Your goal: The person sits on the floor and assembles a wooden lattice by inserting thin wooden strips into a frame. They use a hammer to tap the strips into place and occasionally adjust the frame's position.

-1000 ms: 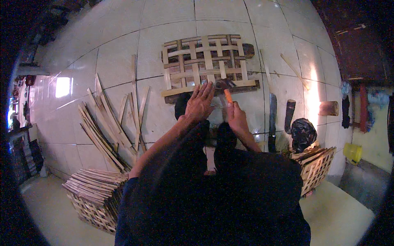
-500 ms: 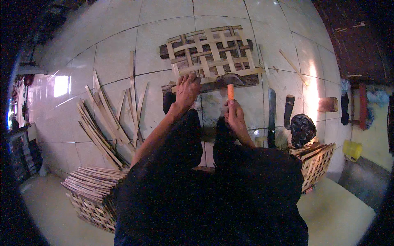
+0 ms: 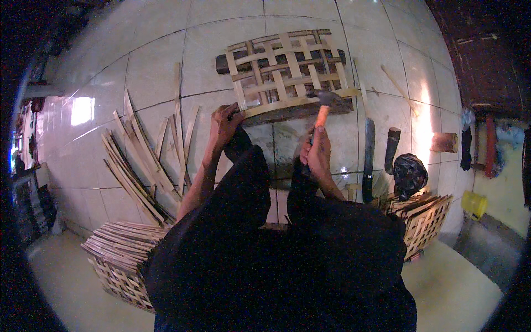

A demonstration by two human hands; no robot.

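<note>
Woven panel (image 3: 292, 63), ahead-right of left hand (image 3: 225, 125), apparently touching

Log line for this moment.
left hand: at woven panel, near-left corner; right hand: holding hammer; panel: over dark boards

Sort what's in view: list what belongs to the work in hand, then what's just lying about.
In the work:
- right hand, holding the orange-handled hammer
- left hand, at the near-left corner of the woven strip panel
- dark plank at the panel's near edge
- probably the loose strips

Seemingly just lying about:
- black plastic bag
- yellow container
</note>
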